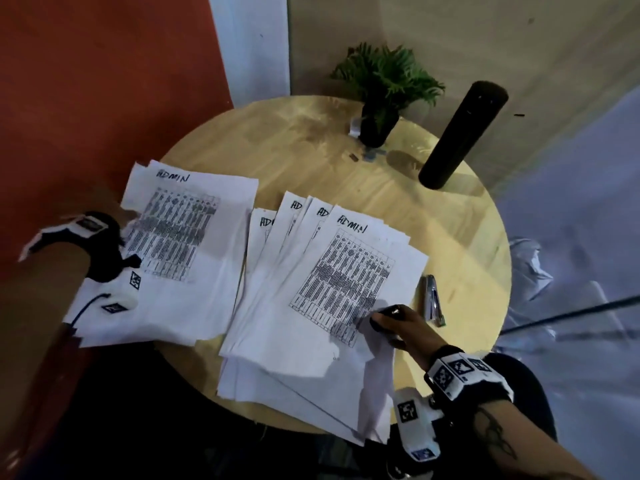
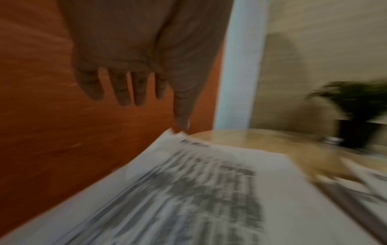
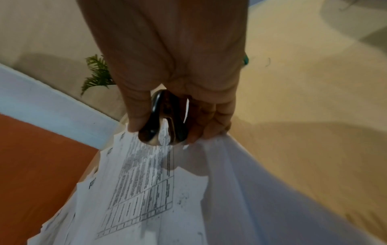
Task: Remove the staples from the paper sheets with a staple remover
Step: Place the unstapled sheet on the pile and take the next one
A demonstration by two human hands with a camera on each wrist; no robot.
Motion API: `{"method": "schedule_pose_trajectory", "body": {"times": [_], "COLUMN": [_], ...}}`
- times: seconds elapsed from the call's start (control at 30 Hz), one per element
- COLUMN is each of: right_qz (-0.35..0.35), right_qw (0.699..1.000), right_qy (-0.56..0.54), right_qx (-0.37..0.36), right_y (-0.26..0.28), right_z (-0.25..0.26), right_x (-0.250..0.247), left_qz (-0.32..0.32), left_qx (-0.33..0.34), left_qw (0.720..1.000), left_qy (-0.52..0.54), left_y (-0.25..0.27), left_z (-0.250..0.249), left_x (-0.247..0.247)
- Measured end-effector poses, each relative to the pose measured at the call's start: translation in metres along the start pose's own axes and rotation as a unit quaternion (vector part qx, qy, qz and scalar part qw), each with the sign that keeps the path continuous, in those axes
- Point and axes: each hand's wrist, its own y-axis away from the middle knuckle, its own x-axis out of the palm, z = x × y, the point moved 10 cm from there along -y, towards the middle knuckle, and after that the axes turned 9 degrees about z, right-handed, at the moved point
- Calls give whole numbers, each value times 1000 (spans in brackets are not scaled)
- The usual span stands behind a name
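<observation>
Left hand (image 2: 134,69): fingers straight and slightly spread, holding nothing, hovering over the left edge of the left paper stack (image 1: 180,251); this view is motion-blurred, and whether the thumb tip touches the stack's far corner cannot be told. Left paper stack: white sheets, handwritten "ADMIN" heading, printed table, lying flat and overhanging the table's left rim. Right paper stack (image 1: 332,289): several like sheets fanned out, each headed "ADMIN", near edge overhanging the table toward the person. Right hand (image 1: 394,323): fingers curled round a staple remover (image 3: 165,119), a dark glossy claw type pinched between thumb and fingers, its tip down on the lower right part of the top sheet, where the paper is lifted and creased. Stapler (image 1: 431,299): metal, lying just right of the fanned stack, apart from the hand. Table (image 1: 460,237): round, pale wood. At its far side, a potted fern (image 1: 384,88) in a dark pot and, to its right, a black cylinder (image 1: 460,133) standing upright. Room: orange wall at left, white post, beige wall behind.
</observation>
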Motion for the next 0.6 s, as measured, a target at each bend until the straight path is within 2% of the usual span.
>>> {"method": "schedule_pose_trajectory", "body": {"times": [0.07, 0.1, 0.13, 0.2, 0.27, 0.3, 0.47, 0.6], "right_qz": [-8, -11, -13, -14, -17, -15, -8, -1], "right_qw": [1000, 1000, 1000, 1000, 999, 999, 998, 997], "right_qy": [-26, -23, -7, 22, 28, 31, 57, 67], "right_qx": [1, 1, 2, -6, -11, -12, -15, -32], "right_y": [-7, -9, -11, -15, -18, -20, -34, -38], "right_z": [-4, -5, -4, -2, -2, -2, -9, -9], "right_x": [0, 0, 1, 2, 0, 0, 0, 1], "left_qz": [-61, -59, -33, 74, 184, 212, 217, 253], "left_qx": [77, 123, 159, 203, 183, 159, 94, 53], "left_qw": [994, 989, 985, 975, 965, 964, 971, 966], "left_qy": [-38, -53, -50, -45, -18, -6, -24, 24], "left_y": [12, 30, 50, 89, 114, 118, 119, 120], "left_z": [-46, -80, -114, -169, -201, -207, -219, -215], "left_x": [1, 16, 40, 107, 174, 197, 233, 241]}}
